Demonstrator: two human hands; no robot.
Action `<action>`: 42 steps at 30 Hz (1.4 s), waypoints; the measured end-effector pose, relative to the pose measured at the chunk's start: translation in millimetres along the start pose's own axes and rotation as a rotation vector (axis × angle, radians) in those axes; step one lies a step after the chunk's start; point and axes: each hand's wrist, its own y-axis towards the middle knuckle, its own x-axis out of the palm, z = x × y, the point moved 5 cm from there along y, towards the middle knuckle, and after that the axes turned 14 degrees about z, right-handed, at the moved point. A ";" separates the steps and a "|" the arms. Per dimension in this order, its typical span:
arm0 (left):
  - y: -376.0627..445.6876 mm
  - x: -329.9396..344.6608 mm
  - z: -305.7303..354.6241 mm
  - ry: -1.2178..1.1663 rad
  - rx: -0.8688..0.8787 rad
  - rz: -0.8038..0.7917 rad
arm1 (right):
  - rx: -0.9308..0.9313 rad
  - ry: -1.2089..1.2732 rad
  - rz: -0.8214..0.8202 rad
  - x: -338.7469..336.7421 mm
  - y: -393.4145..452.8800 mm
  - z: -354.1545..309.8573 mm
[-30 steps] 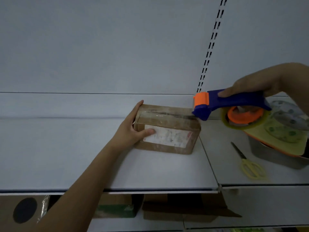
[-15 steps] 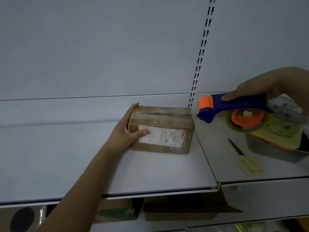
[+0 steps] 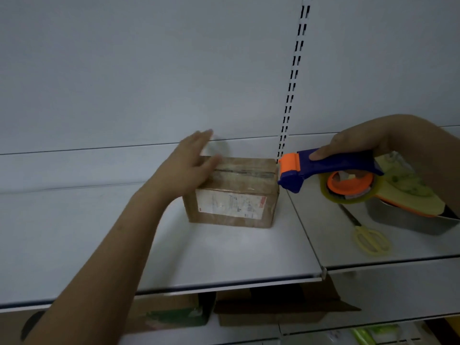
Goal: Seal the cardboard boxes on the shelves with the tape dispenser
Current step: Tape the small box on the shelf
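The small cardboard box on the shelf looked light and apt to slide, so the loose, spread left hand belonged braced at its end while the right hand gripped the tape dispenser.

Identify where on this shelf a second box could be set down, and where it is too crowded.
Free: the bare shelf left of the cardboard box, under the left hand and forearm, and the strip between box and front edge. Crowded: right of the box, where the right hand holds the tape dispenser over the scissors and metal tray.
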 end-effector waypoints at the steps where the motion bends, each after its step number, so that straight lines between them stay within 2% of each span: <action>1: 3.8 7.9 12.8 0.035 0.041 -0.045 | -0.002 0.013 -0.002 3.2 0.4 -3.4; 3: 10.0 30.0 30.4 0.204 0.083 -0.211 | -0.021 0.036 0.011 9.0 1.8 -11.8; 5: 17.5 46.9 31.6 0.300 0.079 -0.262 | -0.038 0.060 0.024 14.2 5.8 -16.6; 8: 22.5 45.9 31.6 0.286 0.099 -0.200 | -0.046 0.089 0.015 20.1 6.3 -15.3; 11: 25.6 48.5 24.0 0.288 0.101 -0.228 | -0.008 0.173 -0.013 18.7 2.3 2.0; 16: 25.2 46.4 27.7 0.285 0.123 -0.216 | 0.024 0.064 -0.038 3.9 -15.3 35.7; 18: 25.1 46.3 28.4 0.290 0.128 -0.210 | 0.007 -0.007 0.019 1.5 -22.8 33.2; 23: 25.6 48.2 30.5 0.288 0.127 -0.219 | -0.058 -0.358 0.226 28.7 -13.2 -12.0; 27: 25.3 49.2 29.5 0.294 0.127 -0.213 | -0.249 -0.608 0.542 55.1 8.4 -42.0; 33: 18.6 40.0 38.7 0.223 0.119 -0.204 | -0.211 -0.452 0.528 58.2 16.6 -35.7; 36: 12.3 27.7 50.6 0.194 0.184 -0.127 | -0.183 -0.364 0.611 57.2 14.2 -23.4; 38: 8.2 26.8 56.8 0.266 0.211 -0.109 | -0.146 -0.298 0.699 55.0 12.7 -11.4; 42: 4.4 51.6 65.7 0.297 -0.025 -0.243 | -0.083 -0.169 0.887 60.9 5.9 9.0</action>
